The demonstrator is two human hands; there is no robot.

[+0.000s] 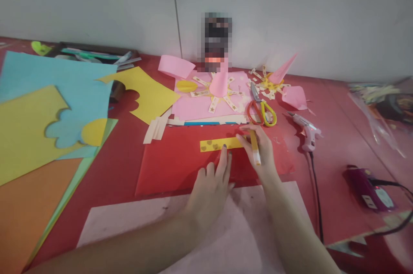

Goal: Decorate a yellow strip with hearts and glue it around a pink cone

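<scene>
A short yellow paper strip (215, 143) with several dark heart-like marks lies on a red sheet or folder (171, 164). My left hand (208, 186) presses the strip with its outstretched index finger, the other fingers loosely bent. At the strip's right end, my right hand (263, 149) grips a yellow marker (254, 145) with a white end; its tip is hard to make out. Beyond the hands, a pink paper cone (220, 82) stands amid printed paper strips set out like rays. Scissors (262, 110) with red and yellow handles lie just past my right hand.
Coloured paper sheets (29, 132) cover the left side. A corded glue gun (308, 130) and a purple power socket (369, 190) lie to the right. Another pink cone (284, 69) stands near the wall. A pale sheet (129, 222) lies under my forearms.
</scene>
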